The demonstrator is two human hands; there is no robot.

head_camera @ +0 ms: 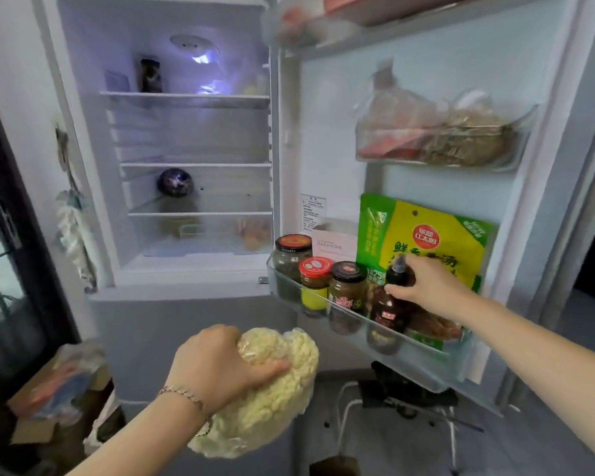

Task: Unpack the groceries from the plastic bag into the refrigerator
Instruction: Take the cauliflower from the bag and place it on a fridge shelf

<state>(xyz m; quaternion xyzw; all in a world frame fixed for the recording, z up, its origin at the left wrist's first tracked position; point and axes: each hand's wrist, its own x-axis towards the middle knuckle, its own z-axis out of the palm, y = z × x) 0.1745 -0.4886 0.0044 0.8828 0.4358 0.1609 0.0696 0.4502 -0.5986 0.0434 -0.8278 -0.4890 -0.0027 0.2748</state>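
Holding a clear bag of pale yellow food (275, 400) in front of the open fridge (193, 139), the left hand (213, 365) curls its fingers over the bag's top. The right hand (430, 283) grips the cap of a dark bottle (387, 310) standing in the low door shelf (409, 355), next to some jars (315, 280).

cardboard box (31, 412): floor, lower left | hanging bundle (72, 231): left wall | dark door (4, 269): far left

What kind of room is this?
Probably a home kitchen: an open refrigerator with glass shelves, sauce jars lined along its door shelf, the left hand holding a bag of groceries, the right hand gripping a dark bottle.
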